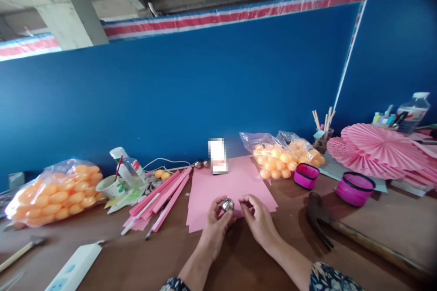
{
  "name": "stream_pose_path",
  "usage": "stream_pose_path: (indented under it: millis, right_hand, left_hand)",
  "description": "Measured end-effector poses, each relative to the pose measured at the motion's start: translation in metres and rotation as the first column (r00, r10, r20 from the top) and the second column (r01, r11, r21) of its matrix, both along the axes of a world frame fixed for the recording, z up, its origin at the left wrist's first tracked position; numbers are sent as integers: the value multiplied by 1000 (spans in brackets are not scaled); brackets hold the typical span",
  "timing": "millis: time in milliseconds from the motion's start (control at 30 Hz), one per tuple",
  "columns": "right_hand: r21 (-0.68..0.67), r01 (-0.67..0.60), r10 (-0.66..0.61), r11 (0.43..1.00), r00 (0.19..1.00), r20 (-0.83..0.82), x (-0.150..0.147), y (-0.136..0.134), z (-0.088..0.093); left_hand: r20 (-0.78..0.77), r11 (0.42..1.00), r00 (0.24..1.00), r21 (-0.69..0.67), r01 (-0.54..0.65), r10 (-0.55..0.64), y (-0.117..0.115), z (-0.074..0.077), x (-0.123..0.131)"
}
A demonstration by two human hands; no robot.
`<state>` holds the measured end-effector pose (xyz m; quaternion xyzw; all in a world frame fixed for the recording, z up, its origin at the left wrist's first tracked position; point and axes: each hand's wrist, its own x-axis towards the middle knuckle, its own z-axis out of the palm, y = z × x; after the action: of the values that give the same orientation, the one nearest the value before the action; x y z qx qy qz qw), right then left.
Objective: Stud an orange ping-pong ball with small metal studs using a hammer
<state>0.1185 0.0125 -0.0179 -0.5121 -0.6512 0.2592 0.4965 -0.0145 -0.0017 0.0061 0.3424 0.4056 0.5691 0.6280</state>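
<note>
The shiny ball [227, 205] is in the left hand [215, 222], seen against the near part of the pink paper [225, 184]; whether it touches the sheet cannot be told. The left thumb and fingers grip the ball from its sides, leaving its top exposed. The right hand [256, 216] is just beside the ball, apart from it, with thumb and forefinger curled toward each other; whether they pinch anything small cannot be told.

A light but firm left grip appears best, since a round object can turn or slip. Fingertips should sit low on its sides, so that the top is unobstructed. Both wrists are best supported near the table [252, 263] for steadiness.

The paper strips [172, 195] lie to the left. The hammer [355, 235] lies to the right; the right forearm should clear its claw.
</note>
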Motion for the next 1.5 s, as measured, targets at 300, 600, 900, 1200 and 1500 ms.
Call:
stream_pose_path:
  millis: [300, 600, 900, 1200, 1500]
  right_hand:
    - [-5, -48, 47, 999, 998, -49, -4, -1, 0]
    - [-47, -21, 13, 999, 988, -152, 0, 0, 6]
    - [-20, -24, 21, 999, 990, -139, 0, -1, 8]
    - [-56, -99, 83, 994, 968, -236, 0, -4, 17]
    - [-112, -197, 135, 974, 902, -410, -3, -1, 13]
  left_hand:
    - [53, 996, 995, 36, 82, -84, 2, -5, -3]
    - [128, 993, 985, 50, 108, -114, 6, -15, -8]
    - [190, 995, 976, 12, 103, -103, 8, -15, -9]
    - [160, 992, 979, 21, 123, -124, 6, -11, -10]
    - [113, 990, 984, 25, 139, -141, 6, -14, -9]
